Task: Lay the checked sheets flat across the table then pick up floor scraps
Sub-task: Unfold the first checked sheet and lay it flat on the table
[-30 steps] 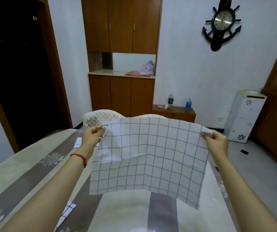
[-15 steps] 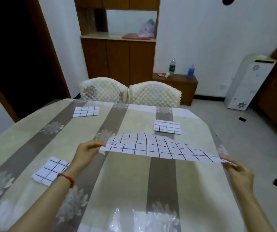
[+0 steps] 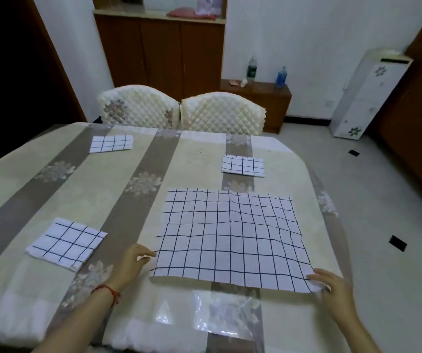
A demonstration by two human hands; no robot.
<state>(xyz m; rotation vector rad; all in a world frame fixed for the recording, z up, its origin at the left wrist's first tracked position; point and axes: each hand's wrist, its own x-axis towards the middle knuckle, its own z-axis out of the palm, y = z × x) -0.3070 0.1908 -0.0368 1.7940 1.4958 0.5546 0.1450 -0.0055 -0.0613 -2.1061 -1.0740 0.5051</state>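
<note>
A large white checked sheet [image 3: 230, 238] lies spread flat on the right half of the table [image 3: 52, 200]. My left hand [image 3: 134, 263] pinches its near left corner. Its near right corner, at the table's right edge, is held by my right hand [image 3: 332, 289]. Three folded checked sheets rest on the table: one near left [image 3: 66, 244], one far left [image 3: 110, 143], one far right [image 3: 243, 165]. Two dark scraps lie on the floor to the right, one nearer [image 3: 398, 243] and one farther [image 3: 353, 152].
A clear plastic bag [image 3: 220, 314] lies at the table's near edge. Two quilted chairs [image 3: 179, 108] stand at the far side. A low wooden cabinet with bottles [image 3: 255, 98], a white dispenser [image 3: 365, 93] and a tall cupboard [image 3: 161, 47] line the wall.
The big sheet went from held up in the air, to lowered level, to lying flat on the table. Both hands dropped with it and still hold its near corners.
</note>
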